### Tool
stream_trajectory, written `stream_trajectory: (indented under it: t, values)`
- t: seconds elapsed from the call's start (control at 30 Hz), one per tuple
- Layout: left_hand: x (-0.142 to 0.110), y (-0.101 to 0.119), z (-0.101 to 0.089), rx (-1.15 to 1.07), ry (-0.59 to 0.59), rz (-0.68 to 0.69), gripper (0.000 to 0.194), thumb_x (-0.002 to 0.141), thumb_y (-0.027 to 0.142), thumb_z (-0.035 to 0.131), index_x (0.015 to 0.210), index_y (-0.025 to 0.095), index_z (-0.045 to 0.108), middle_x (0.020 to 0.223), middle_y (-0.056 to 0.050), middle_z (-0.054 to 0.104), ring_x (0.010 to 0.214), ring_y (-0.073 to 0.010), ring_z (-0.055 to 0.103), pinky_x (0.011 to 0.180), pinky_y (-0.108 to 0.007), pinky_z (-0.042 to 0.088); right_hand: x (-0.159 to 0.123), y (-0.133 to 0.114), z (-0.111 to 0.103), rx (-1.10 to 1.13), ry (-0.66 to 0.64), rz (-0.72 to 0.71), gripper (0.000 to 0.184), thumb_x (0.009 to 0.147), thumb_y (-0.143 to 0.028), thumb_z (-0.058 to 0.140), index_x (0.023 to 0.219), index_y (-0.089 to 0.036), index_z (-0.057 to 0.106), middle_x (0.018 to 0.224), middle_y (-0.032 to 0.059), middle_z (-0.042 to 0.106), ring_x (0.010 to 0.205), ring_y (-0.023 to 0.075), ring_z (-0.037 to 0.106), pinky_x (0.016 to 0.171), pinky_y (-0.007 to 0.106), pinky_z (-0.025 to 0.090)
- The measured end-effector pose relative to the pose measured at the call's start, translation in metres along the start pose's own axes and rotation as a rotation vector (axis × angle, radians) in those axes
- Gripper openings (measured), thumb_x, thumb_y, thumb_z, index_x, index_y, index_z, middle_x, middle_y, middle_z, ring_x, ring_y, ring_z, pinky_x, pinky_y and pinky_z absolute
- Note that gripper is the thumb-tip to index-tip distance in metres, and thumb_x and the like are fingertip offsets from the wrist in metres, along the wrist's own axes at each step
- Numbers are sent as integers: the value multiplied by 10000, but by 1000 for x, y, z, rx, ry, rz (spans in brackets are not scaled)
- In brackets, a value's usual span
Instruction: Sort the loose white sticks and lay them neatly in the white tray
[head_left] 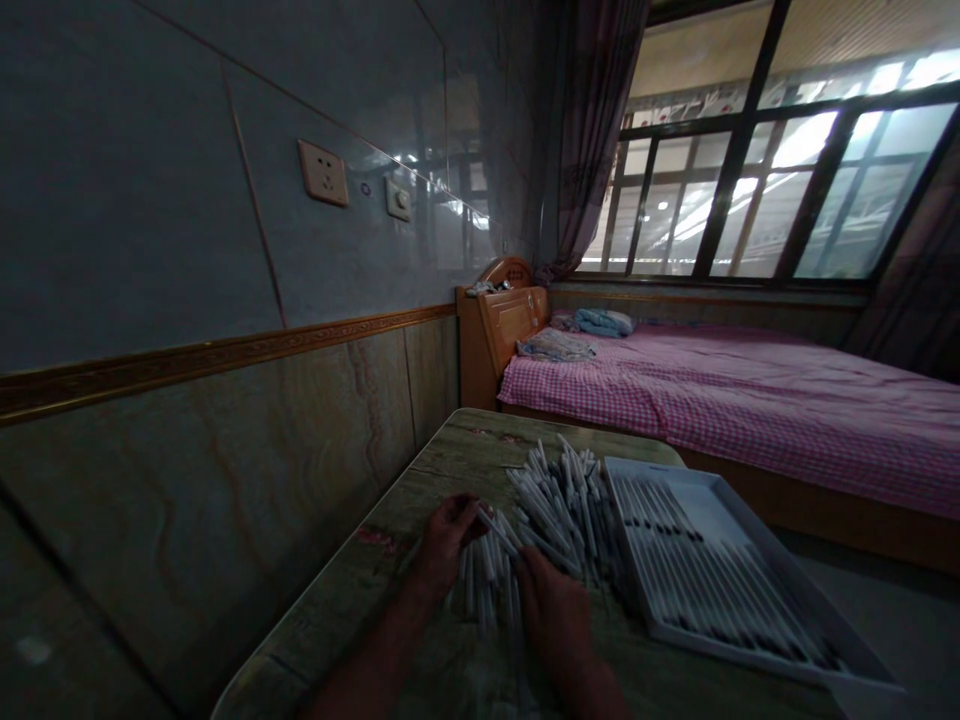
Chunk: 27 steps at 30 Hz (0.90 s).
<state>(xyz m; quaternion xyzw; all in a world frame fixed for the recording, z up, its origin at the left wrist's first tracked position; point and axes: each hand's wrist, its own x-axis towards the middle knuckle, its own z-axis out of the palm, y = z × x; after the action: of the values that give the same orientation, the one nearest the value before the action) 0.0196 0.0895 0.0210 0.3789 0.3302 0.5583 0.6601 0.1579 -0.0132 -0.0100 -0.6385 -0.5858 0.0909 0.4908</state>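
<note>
Left hand (pixel 448 540) is curled closed around a bunch of thin white tubes (pixel 487 575), fingers over the tube ends, looks like a grip on a few of them. Right hand (pixel 553 625) sits just beside it, pressed down on the same bunch, fingers bent forward; can't tell if it's actually gripping or only resting there. The tubes lie in a loose messy heap (pixel 562 510) on a marble-pattern table (pixel 480 440), running up from between the hands, many crossing each other. Just right of the heap is a white tray (pixel 757 530) with more tubes lined up side by side in neat rows, dark tips showing, heap touching or nearly touching its edge. Beyond the table is a bed (pixel 750 410) with a pink checked sheet and a wooden headboard (pixel 504 325). Tiled wall on the left has a wall socket (pixel 322 172). Window (pixel 757 170) with a curtain (pixel 596 110) behind the bed.
</note>
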Motion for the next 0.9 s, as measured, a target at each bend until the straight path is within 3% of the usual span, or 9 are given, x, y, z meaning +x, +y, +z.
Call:
stream_trajectory:
  t: [0.17,0.33,0.47,0.57,0.7,0.9]
  values:
    - [-3,4,3,-9,-45,26,433,548,390,819,846,162,603,709,-2,695,679,-163,669,613,-263,520,6,-5,1,276,-62,149,288,839,-411,508,730,-230,703,681,32,678,647,199,612,571,259,412]
    - [-4,6,4,22,-27,32,447,550,397,816,862,157,602,717,-11,698,668,-166,669,589,-258,525,16,-12,0,558,-185,278,323,775,-402,527,535,-205,612,475,-26,492,476,134,451,465,214,325]
    - [-4,7,1,8,-38,19,538,566,388,815,1006,169,598,736,-7,703,687,-160,673,619,-252,538,19,-22,-3,565,-199,315,280,749,-398,525,554,-202,571,496,-40,430,477,114,388,449,200,297]
    - [-2,6,-2,-97,-94,11,645,614,453,777,1158,199,539,908,-51,723,842,-204,689,753,-324,559,25,-23,-14,469,-154,345,277,792,-404,449,671,-198,589,524,-41,458,482,115,409,457,205,328]
    - [1,2,-9,-31,-15,60,618,658,531,715,1155,210,535,932,-59,710,799,-207,693,656,-307,566,46,-7,-54,194,-126,409,319,825,-366,367,791,-167,615,576,-21,551,512,126,500,480,210,374]
    - [-4,-6,-7,229,87,212,553,692,589,632,1068,189,567,828,-36,684,644,-183,662,529,-279,525,78,51,-154,-215,-31,445,358,821,-392,443,952,-160,683,941,68,696,899,187,623,725,236,425]
